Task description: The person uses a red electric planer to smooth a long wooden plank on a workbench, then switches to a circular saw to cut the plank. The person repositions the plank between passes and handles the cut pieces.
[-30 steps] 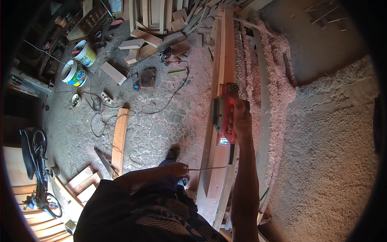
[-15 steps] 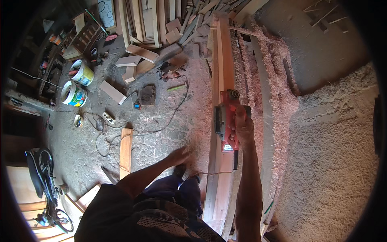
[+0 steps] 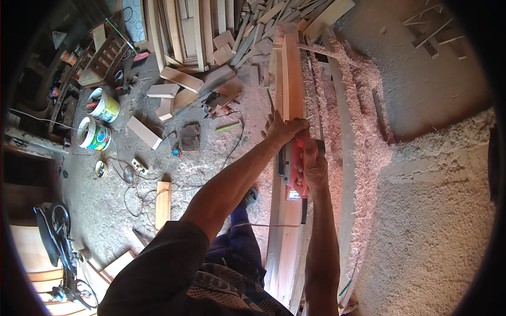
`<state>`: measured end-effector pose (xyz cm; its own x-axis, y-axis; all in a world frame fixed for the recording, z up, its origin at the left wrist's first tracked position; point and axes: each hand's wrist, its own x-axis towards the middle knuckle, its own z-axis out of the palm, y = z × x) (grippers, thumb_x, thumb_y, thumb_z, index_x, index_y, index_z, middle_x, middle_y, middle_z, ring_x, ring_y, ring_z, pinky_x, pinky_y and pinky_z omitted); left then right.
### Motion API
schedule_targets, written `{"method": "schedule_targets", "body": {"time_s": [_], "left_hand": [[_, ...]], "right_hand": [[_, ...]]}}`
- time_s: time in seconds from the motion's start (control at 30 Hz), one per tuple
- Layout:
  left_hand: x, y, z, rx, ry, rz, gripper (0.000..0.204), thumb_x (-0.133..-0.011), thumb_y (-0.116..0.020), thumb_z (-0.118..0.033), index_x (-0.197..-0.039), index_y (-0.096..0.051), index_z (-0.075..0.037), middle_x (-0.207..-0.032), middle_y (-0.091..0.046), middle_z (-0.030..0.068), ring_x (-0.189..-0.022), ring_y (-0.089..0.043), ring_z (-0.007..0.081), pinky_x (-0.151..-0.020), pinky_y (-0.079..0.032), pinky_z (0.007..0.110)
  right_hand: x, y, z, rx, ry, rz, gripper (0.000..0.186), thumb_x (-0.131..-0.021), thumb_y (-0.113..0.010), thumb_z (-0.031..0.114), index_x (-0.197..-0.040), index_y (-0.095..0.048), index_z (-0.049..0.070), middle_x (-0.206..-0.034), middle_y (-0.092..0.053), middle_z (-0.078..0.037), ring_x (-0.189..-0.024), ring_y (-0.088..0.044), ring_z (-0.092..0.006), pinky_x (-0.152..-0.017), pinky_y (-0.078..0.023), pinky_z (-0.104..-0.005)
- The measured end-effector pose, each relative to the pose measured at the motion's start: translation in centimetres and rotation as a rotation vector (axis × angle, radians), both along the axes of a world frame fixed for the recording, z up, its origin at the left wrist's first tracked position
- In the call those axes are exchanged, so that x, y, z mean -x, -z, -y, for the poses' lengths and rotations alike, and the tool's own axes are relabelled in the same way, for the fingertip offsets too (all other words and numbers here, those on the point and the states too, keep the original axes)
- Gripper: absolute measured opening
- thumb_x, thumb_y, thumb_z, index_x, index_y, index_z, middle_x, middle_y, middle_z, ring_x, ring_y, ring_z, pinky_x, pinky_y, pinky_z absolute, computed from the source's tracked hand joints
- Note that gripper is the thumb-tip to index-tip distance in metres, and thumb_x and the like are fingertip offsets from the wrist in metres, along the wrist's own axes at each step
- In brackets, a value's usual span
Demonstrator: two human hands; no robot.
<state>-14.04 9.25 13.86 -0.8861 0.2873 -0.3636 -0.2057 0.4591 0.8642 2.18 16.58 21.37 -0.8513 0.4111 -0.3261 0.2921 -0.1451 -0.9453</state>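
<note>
Off to your left on the rough grey floor [image 3: 87,192], a white plastic bucket with a yellow label [image 3: 108,109] stands just beside a white plastic bucket with a green label [image 3: 99,138], and a small round white tub [image 3: 101,168] sits near them. Closer to you lies a white rectangular power strip [image 3: 139,165]. At your far left is a black motorbike [image 3: 63,247]. Ahead, tall pale wooden frames [image 3: 200,37] stand near a heap of wood offcuts [image 3: 258,35].
</note>
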Motion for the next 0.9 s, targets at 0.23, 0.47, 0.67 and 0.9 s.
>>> {"method": "schedule_targets", "body": {"time_s": [0.23,0.47,0.67,0.9], "left_hand": [[3.5,-1.4,-2.5,0.019,-0.058,0.004,0.126,-0.063,-0.085,-0.066,-0.160,-0.029,-0.009,-0.165,-0.023,0.0314,-0.155,-0.019,0.0484,-0.123,-0.015,0.065],[9.5,-0.8,-4.0,0.018,-0.088,-0.018,0.124,-0.065,-0.085,-0.065,-0.158,-0.030,-0.004,-0.164,-0.024,0.0313,-0.155,-0.021,0.0488,-0.125,-0.019,0.060],[13.4,-2.6,-5.5,0.000,-0.053,-0.026,0.117,-0.067,-0.084,-0.064,-0.152,-0.036,-0.001,-0.153,-0.038,0.0281,-0.149,-0.031,0.0469,-0.121,-0.026,0.060],[17.8,-2.4,-7.0,0.028,-0.075,-0.006,0.113,-0.066,-0.085,-0.063,-0.148,-0.041,0.000,-0.150,-0.042,0.0245,-0.145,-0.038,0.0441,-0.119,-0.031,0.057]], "right_hand": [[4.3,3.4,-3.8,-0.227,-0.059,-0.108,0.063,-0.097,-0.063,0.066,-0.116,-0.068,0.006,-0.062,-0.053,-0.002,-0.048,-0.053,-0.0098,-0.042,-0.042,-0.0275],[10.5,1.4,-4.4,-0.102,0.019,0.108,0.064,-0.097,-0.063,0.064,-0.102,-0.064,0.000,-0.062,-0.055,-0.005,-0.048,-0.056,-0.0130,-0.043,-0.044,-0.0317],[14.8,1.4,-6.3,-0.108,0.014,0.075,0.068,-0.095,-0.063,0.067,-0.099,-0.063,-0.001,-0.061,-0.053,-0.004,-0.047,-0.055,-0.0129,-0.043,-0.044,-0.0316],[19.3,2.5,-7.8,-0.140,0.005,0.033,0.069,-0.095,-0.064,0.068,-0.099,-0.062,-0.001,-0.064,-0.055,-0.004,-0.051,-0.054,-0.0113,-0.044,-0.045,-0.0306]]}}
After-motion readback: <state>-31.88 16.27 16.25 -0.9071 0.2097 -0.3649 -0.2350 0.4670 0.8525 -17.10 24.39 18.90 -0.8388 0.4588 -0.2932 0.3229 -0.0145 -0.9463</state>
